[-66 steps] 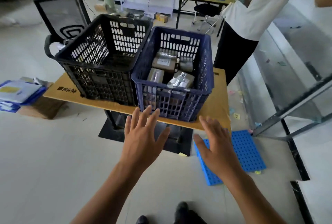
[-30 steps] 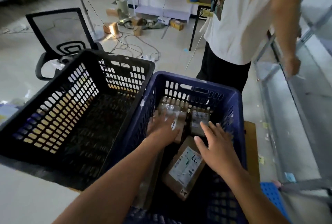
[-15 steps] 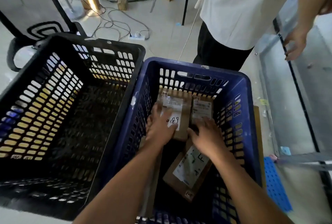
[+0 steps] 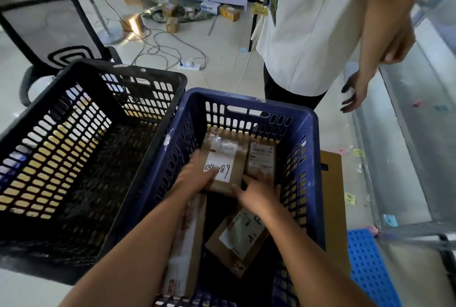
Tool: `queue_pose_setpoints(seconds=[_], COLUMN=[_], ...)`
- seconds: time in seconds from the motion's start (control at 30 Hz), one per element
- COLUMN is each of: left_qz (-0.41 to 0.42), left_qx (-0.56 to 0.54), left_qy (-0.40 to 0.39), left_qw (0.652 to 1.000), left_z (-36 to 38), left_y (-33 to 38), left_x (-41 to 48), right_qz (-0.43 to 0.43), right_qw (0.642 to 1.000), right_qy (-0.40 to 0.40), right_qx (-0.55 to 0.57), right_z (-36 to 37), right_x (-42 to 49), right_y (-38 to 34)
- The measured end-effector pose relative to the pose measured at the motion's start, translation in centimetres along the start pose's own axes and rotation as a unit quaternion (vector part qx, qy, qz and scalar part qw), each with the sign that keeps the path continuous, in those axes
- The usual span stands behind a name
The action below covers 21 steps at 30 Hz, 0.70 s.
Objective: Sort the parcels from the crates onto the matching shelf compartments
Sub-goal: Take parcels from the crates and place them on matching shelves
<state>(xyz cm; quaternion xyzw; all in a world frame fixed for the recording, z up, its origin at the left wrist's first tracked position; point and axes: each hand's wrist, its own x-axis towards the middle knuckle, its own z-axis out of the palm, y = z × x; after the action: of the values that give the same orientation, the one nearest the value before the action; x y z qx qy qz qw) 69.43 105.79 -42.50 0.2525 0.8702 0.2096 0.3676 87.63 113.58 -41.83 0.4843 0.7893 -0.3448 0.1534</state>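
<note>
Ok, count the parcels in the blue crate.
4 in the blue crate: numbered parcel gripped by the left hand; second parcel beside it, at the right hand; tilted parcel nearer; long parcel along the left wall. More may hide underneath.

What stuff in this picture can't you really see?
All head view.
1. Handwritten number on the numbered parcel: middle digits hidden by the thumb of the left hand gripping it.
2. Right hand: fingertips blurred against the smaller parcel, grip unclear.
3. Black crate floor: too dark.
4. Shelf: cut off by the right edge.
</note>
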Motion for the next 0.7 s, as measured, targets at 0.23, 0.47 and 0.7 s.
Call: queue_pose_setpoints(seconds=[0.23,0.47,0.7], left_qz=[0.083,0.187,0.301], left_qx=[-0.144,-0.332,-0.385], left_qy=[0.096,0.082,-0.006], left_qw=[0.981,0.921,0.873], left_z=[-2.4,-5.1,-9.4], left_y=[1.5,0.4,-3.7], left_x=[-5.3,-12.3,-17.9], right_qz=[-0.081,-0.157,-0.175], right_qw=[0.974,0.924,0.856], right_qy=[0.124,0.224,0.316], right_qx=[0.173,0.268,0.37], right_z=[-2.2,-2.9,1.0], right_x=[-4.6,-11.7,-20.0], right_y=[-1.4,-3.9,-8.4])
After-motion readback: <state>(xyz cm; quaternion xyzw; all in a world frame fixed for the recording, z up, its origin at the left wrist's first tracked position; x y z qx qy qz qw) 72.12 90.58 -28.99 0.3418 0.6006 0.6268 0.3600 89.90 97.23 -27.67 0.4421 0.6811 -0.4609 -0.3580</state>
